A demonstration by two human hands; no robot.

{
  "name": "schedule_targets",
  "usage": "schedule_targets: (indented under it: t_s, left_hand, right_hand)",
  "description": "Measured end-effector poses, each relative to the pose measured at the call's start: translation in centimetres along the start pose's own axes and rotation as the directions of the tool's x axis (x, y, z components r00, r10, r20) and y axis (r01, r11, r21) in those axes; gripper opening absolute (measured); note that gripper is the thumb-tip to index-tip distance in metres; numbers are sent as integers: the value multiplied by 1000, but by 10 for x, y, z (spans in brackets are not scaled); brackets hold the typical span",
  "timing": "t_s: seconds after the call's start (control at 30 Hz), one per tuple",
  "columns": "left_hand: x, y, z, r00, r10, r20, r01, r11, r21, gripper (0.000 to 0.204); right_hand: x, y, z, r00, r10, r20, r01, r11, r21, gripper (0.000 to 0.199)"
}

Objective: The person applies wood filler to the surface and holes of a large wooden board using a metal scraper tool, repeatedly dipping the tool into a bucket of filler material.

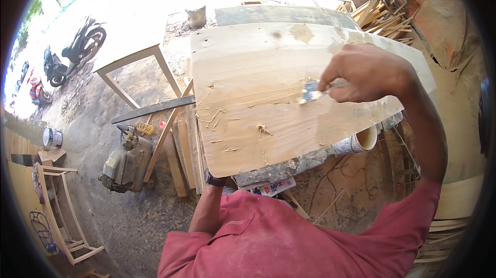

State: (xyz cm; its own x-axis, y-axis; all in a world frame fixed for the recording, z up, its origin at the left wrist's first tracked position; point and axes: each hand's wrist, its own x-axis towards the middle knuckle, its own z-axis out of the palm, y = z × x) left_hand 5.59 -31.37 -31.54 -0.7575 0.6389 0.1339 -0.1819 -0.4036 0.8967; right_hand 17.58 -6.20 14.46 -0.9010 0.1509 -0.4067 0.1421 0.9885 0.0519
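A broad pale wooden board (243, 71) lies in front of me, with smeared putty patches on it. My right hand (356, 74) is closed on the handle of a putty knife (310, 92), its blade against the board right of the middle. Curled lumps and strips of putty (263, 130) are scattered over the board's near left part. My left forearm (205, 213), with a dark band at the wrist, reaches to the board's near left corner. The board's edge hides the left fingers.
Under the board is a rough, putty-crusted bench (279, 167) with a white pipe-like container (366, 139). An air compressor (126, 159) stands left, beside leaning wood strips (182, 159) and a pale table frame (168, 71). Scrap wood (380, 9) is heaped far right; a bucket (196, 18) stands beyond.
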Motion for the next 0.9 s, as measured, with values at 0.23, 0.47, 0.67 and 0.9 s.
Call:
schedule_targets:
  t_s: [0.23, 0.47, 0.67, 0.9]
  left_hand:
    - [3, 3, 1, 1000, 14, 11, -14, 1000, 6, 75]
    - [0, 9, 1, 1000, 16, 7, -16, 1000, 13, 76]
    - [2, 6, 1, 1000, 7, 2, -7, 1000, 8, 77]
    - [2, 3, 2, 1000, 3, 13, -3, 1000, 7, 78]
  right_hand:
    - [12, -36, -30, 999, 15, 33, -17, 999, 50, 34]
    - [36, -45, -5, 995, 100, -22, -100, 995, -3, 36]
    - [0, -54, 33, 998, 57, -5, -56, 991, 126, 23]
    - [18, -59, 54, 985, 152, -86, -75, 812, 579, 40]
